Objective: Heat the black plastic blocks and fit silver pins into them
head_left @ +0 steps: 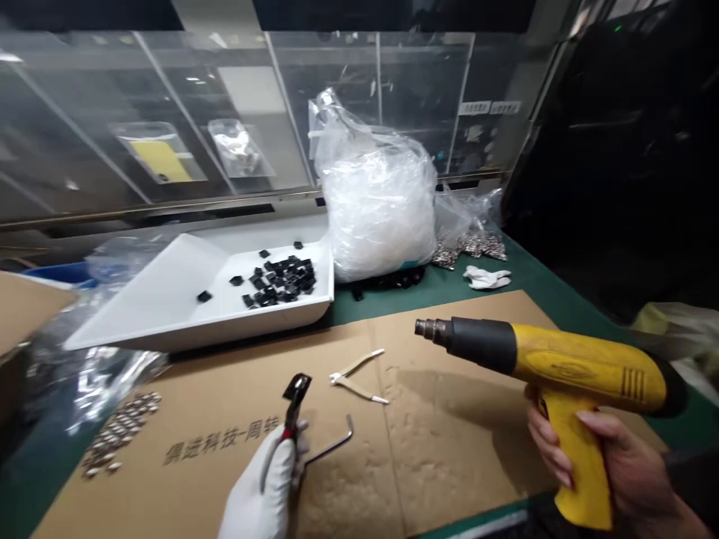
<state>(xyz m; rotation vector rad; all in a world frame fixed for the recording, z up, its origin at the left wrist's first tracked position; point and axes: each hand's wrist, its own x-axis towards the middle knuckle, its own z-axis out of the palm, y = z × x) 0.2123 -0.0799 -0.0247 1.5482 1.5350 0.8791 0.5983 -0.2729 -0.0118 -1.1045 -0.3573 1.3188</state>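
My left hand (264, 479), in a white glove, is closed around pliers (291, 419). A small glossy black piece (297, 385) sits at the tips of their jaws. My bare right hand (629, 457) is wrapped around the handle of a yellow heat gun (584, 367), whose stepped metal nozzle points left. Between the hands, a second pair of pliers with cream handles (356, 378) lies spread on the cardboard sheet (449, 449). An L-shaped hex key (332, 449) is just right of my left hand; whether they touch I cannot tell.
A white tray (196, 329) with several small black pieces (284, 281) stands at the back left. Small metal parts (126, 427) lie on the cardboard's left. Behind are a large stuffed plastic bag (382, 202), bagged metal parts (477, 243) and a white glove (487, 278).
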